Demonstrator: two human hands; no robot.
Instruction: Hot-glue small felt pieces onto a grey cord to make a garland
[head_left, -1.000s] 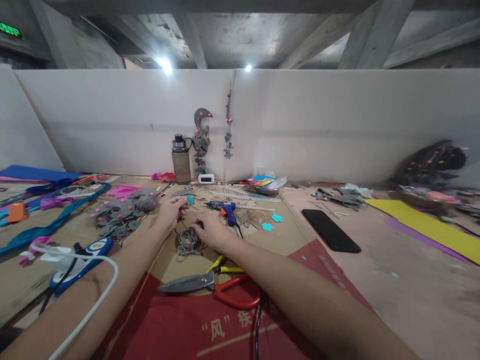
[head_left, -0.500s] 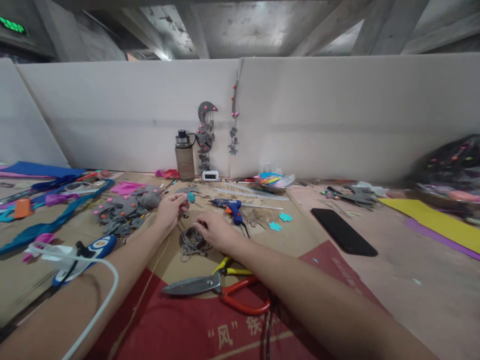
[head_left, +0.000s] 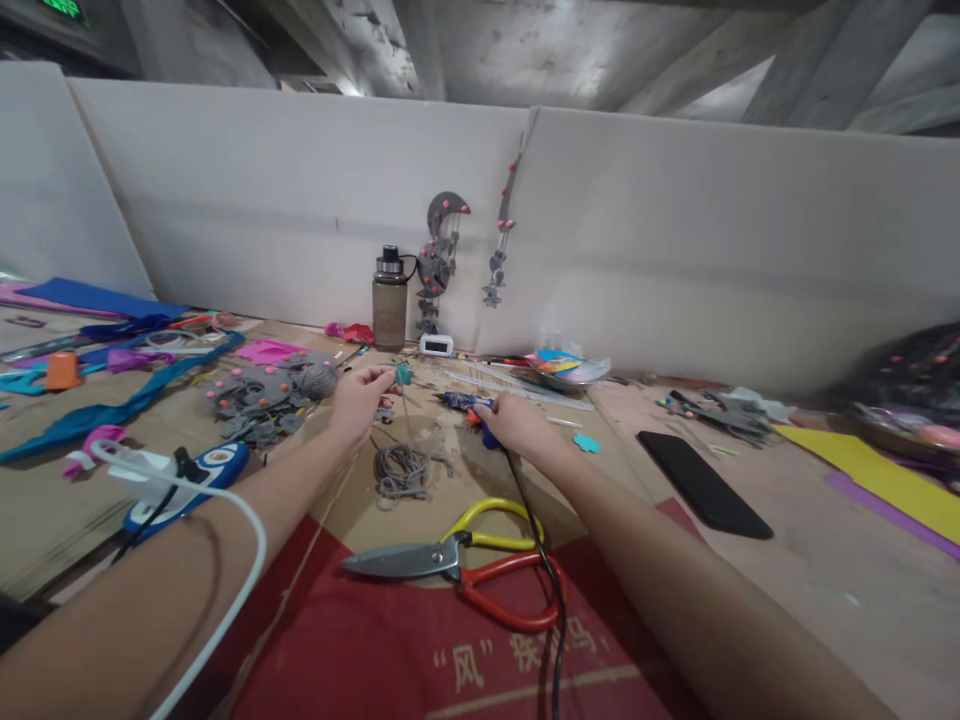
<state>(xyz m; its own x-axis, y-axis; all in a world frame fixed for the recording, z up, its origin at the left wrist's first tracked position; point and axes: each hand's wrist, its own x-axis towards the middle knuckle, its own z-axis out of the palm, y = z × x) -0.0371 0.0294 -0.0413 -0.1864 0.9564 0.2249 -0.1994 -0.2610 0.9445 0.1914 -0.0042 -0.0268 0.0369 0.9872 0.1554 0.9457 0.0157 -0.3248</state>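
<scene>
My left hand is closed in a pinch on a small teal flower cutout. A thin grey cord runs down from the cutout toward a loose coil of grey cord on the cardboard. My right hand has its fingers wrapped round the blue glue gun, hiding most of the handle; its nozzle points left. Another teal flower cutout lies right of that hand. Nearer me are large scissors with one yellow and one red handle, the glue gun's black cable crossing over them.
A bottle and a small white clock stand by the white partition, where grey felt hangings hang. Grey felt pieces and a power strip are at left. A black phone lies at right.
My right hand has left the cord coil and moved right onto the glue gun. My left hand still pinches the teal cutout. The camera view has shifted slightly.
</scene>
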